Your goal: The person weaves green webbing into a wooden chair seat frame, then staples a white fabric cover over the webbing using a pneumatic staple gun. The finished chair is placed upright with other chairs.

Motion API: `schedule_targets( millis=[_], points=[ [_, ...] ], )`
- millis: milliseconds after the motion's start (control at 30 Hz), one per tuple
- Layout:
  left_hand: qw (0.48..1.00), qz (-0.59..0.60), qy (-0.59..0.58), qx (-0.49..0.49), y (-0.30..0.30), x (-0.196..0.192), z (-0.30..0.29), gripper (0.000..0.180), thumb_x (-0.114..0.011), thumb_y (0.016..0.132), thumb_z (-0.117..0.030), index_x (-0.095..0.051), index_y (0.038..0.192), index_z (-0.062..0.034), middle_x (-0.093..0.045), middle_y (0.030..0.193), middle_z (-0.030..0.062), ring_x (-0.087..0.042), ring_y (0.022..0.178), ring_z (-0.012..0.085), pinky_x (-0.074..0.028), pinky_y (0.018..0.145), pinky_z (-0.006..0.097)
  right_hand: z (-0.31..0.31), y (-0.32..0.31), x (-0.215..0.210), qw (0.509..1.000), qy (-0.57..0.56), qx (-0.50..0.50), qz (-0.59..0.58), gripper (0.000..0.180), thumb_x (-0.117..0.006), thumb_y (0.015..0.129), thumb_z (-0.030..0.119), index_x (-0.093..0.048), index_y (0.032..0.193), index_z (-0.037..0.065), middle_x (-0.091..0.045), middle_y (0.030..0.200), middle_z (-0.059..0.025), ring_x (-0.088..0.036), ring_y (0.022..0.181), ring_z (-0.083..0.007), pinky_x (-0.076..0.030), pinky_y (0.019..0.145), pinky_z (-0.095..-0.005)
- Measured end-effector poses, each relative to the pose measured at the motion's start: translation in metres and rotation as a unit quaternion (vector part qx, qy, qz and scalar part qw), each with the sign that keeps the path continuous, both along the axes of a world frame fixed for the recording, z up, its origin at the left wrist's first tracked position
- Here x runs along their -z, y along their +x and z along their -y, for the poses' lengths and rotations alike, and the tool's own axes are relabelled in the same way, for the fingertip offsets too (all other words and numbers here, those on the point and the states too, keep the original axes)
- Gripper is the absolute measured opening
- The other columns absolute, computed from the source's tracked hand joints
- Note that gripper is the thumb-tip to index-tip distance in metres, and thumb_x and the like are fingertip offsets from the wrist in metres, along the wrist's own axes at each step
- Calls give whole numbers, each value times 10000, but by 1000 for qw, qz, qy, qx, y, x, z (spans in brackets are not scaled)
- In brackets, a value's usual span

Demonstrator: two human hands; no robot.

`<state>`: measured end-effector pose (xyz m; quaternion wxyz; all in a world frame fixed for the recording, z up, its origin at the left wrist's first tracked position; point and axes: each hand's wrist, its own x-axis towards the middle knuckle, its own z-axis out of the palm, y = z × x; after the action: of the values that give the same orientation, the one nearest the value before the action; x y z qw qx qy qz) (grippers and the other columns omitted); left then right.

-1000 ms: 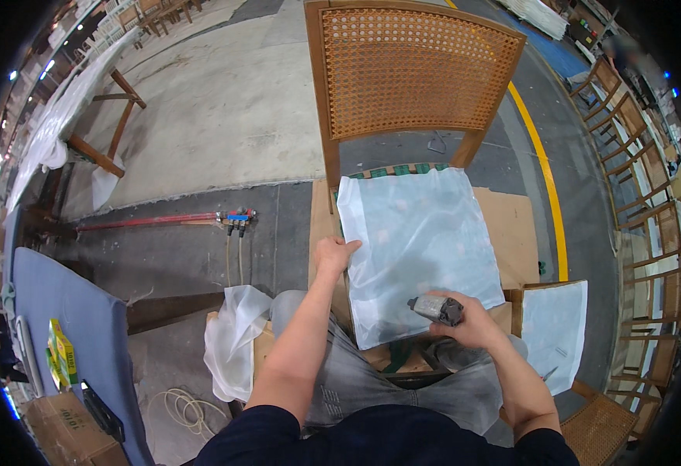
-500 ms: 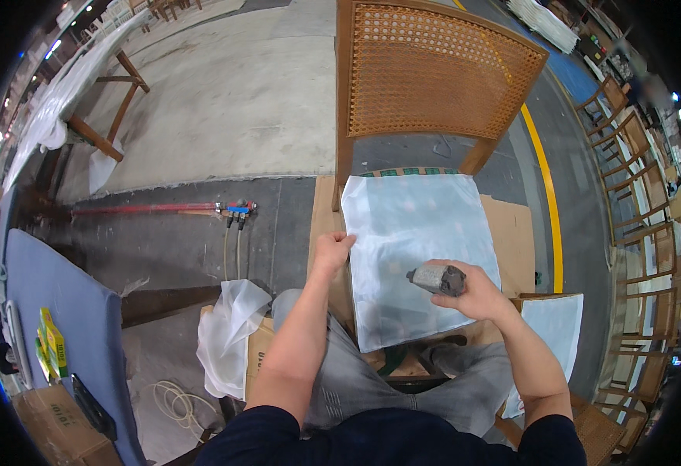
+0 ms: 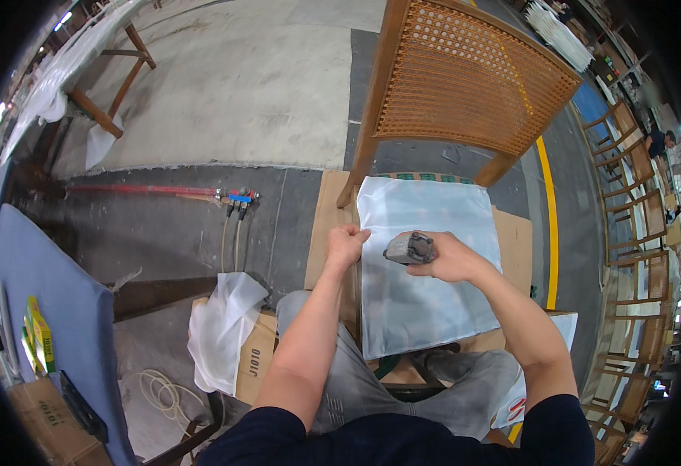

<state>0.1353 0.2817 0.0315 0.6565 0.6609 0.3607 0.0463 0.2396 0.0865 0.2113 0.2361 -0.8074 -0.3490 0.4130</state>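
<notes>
A wooden chair with a woven cane back (image 3: 465, 85) stands in front of me, its seat covered by a thin white cloth sheet (image 3: 434, 311). Green webbing (image 3: 426, 178) shows past the sheet's far edge. My left hand (image 3: 346, 247) pinches the sheet's left edge at the seat frame. Above the sheet, my right hand (image 3: 451, 258) is wrapped round a grey staple gun (image 3: 410, 248), whose dark nose points left toward my left hand. The gun's handle is hidden in my palm.
Cardboard (image 3: 516, 248) lies under the chair. To my left are a carton (image 3: 253, 361) with crumpled white cloth (image 3: 228, 334), a blue padded panel (image 3: 57, 311) and a red air pipe (image 3: 146, 189) with blue valves. Several chair frames (image 3: 639, 287) line the right side.
My right hand has brought the staple gun left and away from me, closer to my left hand. My left hand still pinches the sheet's edge. The view has shifted slightly.
</notes>
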Motion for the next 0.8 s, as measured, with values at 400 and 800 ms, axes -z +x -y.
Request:
schedule_targets(
  millis=[400, 800],
  points=[
    [997, 27, -67, -23, -2, 10, -3, 219, -861, 871, -172, -795, 871, 37, -705, 888, 73, -641, 776, 166, -505, 696, 358, -42, 15, 52, 996, -25, -82, 2, 628, -874, 841, 173, -649, 1426, 119, -772, 1196, -135, -712, 1053, -274, -551, 967, -384],
    [995, 11, -99, -15, -3, 11, -9, 258, -852, 902, -184, -768, 1045, 13, -695, 884, 21, -599, 743, 122, -454, 623, 311, -43, 6, 53, 994, -3, -103, 29, 647, -874, 830, 165, -631, 1430, 148, -770, 1182, -149, -721, 1079, -316, -545, 987, -395]
  ],
)
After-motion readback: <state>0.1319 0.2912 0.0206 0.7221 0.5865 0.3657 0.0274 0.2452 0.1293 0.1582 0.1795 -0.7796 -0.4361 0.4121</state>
